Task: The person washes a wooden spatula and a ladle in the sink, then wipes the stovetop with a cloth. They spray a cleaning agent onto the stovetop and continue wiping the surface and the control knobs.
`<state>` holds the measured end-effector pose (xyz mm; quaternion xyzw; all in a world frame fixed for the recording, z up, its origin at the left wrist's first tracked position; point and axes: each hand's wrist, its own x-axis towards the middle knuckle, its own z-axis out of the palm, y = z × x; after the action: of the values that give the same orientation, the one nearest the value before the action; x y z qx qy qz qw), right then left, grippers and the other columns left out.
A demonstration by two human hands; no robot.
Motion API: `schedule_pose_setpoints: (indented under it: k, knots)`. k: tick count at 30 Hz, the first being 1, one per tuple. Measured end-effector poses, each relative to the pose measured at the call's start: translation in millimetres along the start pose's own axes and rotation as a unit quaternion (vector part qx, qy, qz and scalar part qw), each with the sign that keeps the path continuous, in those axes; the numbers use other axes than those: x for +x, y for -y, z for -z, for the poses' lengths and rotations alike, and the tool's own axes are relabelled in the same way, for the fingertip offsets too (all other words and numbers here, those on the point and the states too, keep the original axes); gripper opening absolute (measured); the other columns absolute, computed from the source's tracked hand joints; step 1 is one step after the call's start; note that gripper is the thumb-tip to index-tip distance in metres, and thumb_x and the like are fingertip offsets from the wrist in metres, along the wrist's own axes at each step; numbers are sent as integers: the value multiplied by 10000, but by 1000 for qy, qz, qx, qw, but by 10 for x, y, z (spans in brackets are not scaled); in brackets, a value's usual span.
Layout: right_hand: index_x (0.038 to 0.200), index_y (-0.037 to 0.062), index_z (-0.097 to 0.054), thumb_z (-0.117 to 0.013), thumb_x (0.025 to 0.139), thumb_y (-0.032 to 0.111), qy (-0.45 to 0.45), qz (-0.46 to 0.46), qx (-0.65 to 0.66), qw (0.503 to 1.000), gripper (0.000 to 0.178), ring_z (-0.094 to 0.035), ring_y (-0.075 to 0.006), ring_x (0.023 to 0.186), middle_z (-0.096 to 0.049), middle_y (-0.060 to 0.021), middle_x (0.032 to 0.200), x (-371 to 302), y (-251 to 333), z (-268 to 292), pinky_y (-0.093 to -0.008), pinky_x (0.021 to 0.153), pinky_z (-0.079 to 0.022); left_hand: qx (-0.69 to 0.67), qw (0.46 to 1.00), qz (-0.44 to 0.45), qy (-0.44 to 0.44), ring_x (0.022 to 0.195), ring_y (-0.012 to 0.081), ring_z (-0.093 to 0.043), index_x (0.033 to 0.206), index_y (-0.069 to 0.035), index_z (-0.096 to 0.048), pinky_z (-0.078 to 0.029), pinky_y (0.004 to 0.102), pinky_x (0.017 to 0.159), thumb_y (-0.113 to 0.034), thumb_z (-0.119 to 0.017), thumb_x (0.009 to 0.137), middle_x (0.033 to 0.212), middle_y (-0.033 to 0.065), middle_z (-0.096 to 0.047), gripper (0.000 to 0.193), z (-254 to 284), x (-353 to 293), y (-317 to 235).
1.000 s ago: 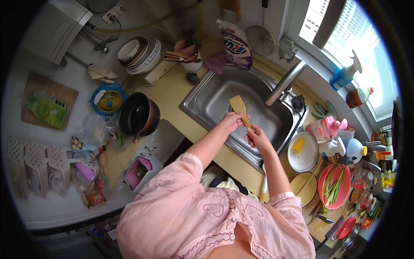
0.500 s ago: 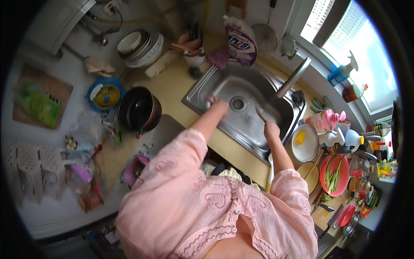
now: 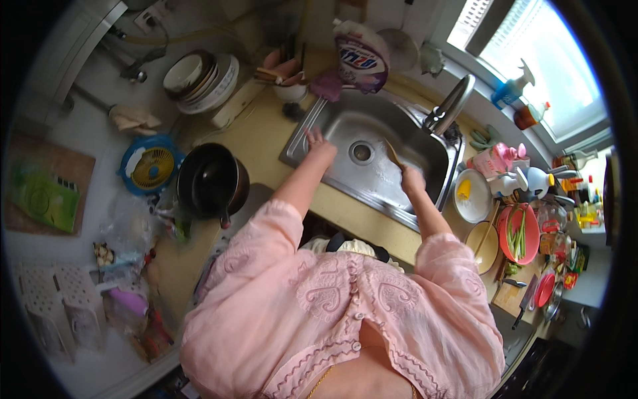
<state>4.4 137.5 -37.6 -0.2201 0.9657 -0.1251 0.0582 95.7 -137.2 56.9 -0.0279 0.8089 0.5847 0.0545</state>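
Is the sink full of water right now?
Not full: in the sink, the drain and metal bottom show plainly near the spatula in the right hand.

White glare at the window; left side dimmer; edges curve, blackened

The right fingers cover the near end of the wooden spatula, and the left fingers look softened by blur. The picture's lower edge cuts off the pink shirt and its upper edge the window, while the shirt hides part of the bench. The green package at far left is too blurred to make out its contents.
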Motion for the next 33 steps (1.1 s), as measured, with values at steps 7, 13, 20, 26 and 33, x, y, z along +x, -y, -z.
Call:
schedule_pose_setpoints:
  k: [7, 13, 20, 26, 33]
  knots:
    - [1186, 70, -513, -459, 913, 218, 191, -26, 446, 874, 315, -421, -67, 427, -534, -19, 594, 10, 768, 1186, -211, 386, -349, 77, 992, -94, 32, 1016, 206, -553, 1152, -8, -532, -421, 306, 886, -247, -600, 835, 1128, 129, -576, 403, 324, 40, -343]
    - [1025, 48, -595, -462, 860, 90, 201, -40, 36, 978, 215, -568, -250, 569, -613, -137, 725, 25, 54, 263, -342, 499, -452, -410, 908, 9, 84, 1173, 274, -450, 1207, -63, -482, -374, 418, 955, -361, -500, 882, 1203, 137, -516, 442, 294, -79, -355]
    - [1190, 78, -507, -456, 922, 259, 212, -69, 558, 799, 327, -407, -52, 472, -491, 5, 582, -426, 791, 983, -206, 408, -311, -7, 986, 148, -80, 1086, 244, -508, 1226, -99, -411, -396, 471, 869, -423, -544, 842, 1258, 105, -466, 520, 64, -15, -35]
    - [1288, 73, -398, -424, 940, 262, 263, -1, 669, 695, 397, -331, -29, 477, -474, 19, 659, -636, 984, 1090, -168, 406, -242, -379, 915, -61, -126, 920, 186, -594, 1113, -72, -400, -549, 310, 700, -29, -556, 836, 1066, 101, -572, 320, 169, -2, -312]
    - [1117, 64, -535, -421, 940, 279, 240, 21, 632, 736, 302, -400, -27, 519, -513, 33, 659, -682, 921, 971, -158, 466, -318, -354, 927, -51, -116, 780, 159, -625, 1059, -61, -497, -549, 281, 586, -172, -499, 898, 920, 68, -606, 196, 307, -70, -654]
